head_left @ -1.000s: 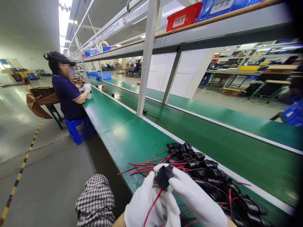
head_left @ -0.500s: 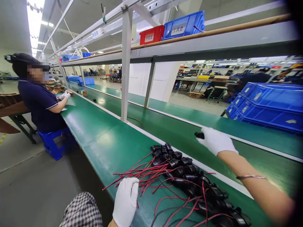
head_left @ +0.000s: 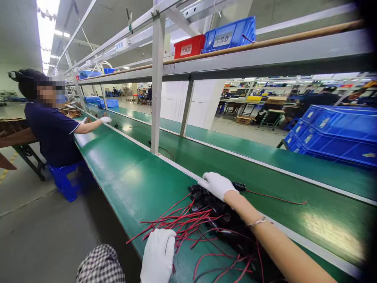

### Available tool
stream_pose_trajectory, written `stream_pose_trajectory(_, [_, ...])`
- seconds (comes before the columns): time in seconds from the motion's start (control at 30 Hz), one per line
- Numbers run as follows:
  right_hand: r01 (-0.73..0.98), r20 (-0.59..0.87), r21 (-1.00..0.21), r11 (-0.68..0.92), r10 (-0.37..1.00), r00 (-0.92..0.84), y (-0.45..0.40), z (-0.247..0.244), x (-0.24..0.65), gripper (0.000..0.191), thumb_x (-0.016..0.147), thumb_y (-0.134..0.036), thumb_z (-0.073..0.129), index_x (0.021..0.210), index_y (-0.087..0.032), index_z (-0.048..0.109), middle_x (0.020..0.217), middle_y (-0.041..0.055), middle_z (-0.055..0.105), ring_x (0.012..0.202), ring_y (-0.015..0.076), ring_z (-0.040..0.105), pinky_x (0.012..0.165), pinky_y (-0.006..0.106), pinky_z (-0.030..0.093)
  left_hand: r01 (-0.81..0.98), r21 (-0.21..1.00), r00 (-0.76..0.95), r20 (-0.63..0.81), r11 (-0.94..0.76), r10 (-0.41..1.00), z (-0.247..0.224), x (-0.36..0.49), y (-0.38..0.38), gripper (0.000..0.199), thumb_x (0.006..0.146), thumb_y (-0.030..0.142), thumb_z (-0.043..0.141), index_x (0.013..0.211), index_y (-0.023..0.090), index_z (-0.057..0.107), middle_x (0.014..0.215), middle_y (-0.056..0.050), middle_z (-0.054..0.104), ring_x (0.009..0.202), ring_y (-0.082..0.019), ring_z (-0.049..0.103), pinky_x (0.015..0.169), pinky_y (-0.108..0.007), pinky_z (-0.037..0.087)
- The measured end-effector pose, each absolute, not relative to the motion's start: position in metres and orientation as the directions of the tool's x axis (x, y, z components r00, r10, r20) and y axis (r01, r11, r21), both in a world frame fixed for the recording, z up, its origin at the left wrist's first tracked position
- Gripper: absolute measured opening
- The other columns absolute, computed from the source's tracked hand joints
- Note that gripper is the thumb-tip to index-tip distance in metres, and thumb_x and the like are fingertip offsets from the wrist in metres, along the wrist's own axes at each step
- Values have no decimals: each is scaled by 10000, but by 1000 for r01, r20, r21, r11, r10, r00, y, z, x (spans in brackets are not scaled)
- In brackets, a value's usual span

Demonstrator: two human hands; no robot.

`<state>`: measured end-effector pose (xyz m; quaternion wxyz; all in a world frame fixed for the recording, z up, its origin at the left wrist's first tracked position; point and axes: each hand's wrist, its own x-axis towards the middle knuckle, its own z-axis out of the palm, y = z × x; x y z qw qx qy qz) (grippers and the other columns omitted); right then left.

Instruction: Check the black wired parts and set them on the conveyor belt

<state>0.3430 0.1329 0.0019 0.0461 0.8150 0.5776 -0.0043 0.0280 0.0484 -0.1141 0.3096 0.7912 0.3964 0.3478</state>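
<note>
My right hand (head_left: 217, 185), in a white glove, reaches over the far end of a pile of black cylindrical parts (head_left: 200, 196). Its fingers are apart and touch or hover just above the pile; I cannot tell which. Behind that hand, a single black part with a red wire (head_left: 239, 186) lies on the green belt. Red and dark wires (head_left: 179, 220) fan out from the pile towards me. My left hand (head_left: 158, 251), also gloved, rests at the near edge by the wire ends, its fingers curled together. Whatever is under those fingers is hidden.
A metal post (head_left: 156, 86) rises beyond the work surface (head_left: 126, 173). Overhead, a shelf holds a red bin (head_left: 189, 46) and a blue bin (head_left: 229, 34). Stacked blue crates (head_left: 338, 133) stand at the right. A co-worker (head_left: 50, 122) sits at the left, one arm over the belt.
My right hand has come back from over the belt to the pile, and the black part it held now lies on the belt. The co-worker's arm has stretched out towards the belt.
</note>
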Motion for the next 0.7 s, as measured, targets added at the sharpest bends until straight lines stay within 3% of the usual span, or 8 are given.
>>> stream_pose_trajectory(0.13, [953, -96, 87, -290, 950, 298, 154, -8, 289, 306, 989, -386, 622, 1160, -132, 621, 1090, 78, 655, 916, 207, 661, 830, 400, 569, 355, 827, 429, 270, -436, 862, -108, 27, 46, 333, 994, 388, 347, 1020, 254, 650, 994, -41, 685, 967, -250, 608, 928, -499, 470])
stream_pose_trajectory(0.27, [971, -49, 73, -230, 971, 234, 159, 0, 273, 272, 977, -375, 640, 1083, -125, 641, 1032, 64, 662, 874, 194, 663, 786, 375, 577, 303, 870, 409, 250, -389, 878, -96, 22, 47, 343, 1006, 378, 340, 974, 233, 650, 953, -28, 697, 937, -195, 640, 910, -396, 517])
stream_pose_trajectory(0.4, [1000, 177, -1, -4, 984, 4, 131, 19, 259, 257, 910, -360, 713, 1015, -134, 648, 1012, 62, 658, 940, 221, 639, 847, 404, 546, 230, 913, 341, 249, -337, 906, -58, 11, 50, 363, 1023, 391, 309, 1043, 230, 634, 1029, -25, 690, 977, -145, 649, 932, -314, 517])
stream_pose_trajectory(0.53, [931, 458, -54, 362, 837, -299, 78, 31, 228, 450, 811, -312, 776, 1177, -147, 573, 1103, 128, 648, 1045, 274, 609, 919, 418, 515, 39, 968, 232, 234, -249, 944, -7, 5, 52, 338, 987, 421, 416, 1135, 195, 620, 1169, -74, 669, 1098, -190, 621, 1035, -366, 455])
stream_pose_trajectory(0.7, [765, 644, 4, 644, 583, -495, 21, 40, 192, 479, 925, -259, 612, 1348, -218, 390, 1011, 113, 671, 856, 257, 652, 768, 409, 540, -305, 951, 613, 240, -56, 753, 23, 5, 47, 436, 950, 492, 503, 1206, 161, 624, 1190, -89, 667, 1124, -237, 596, 1032, -383, 428])
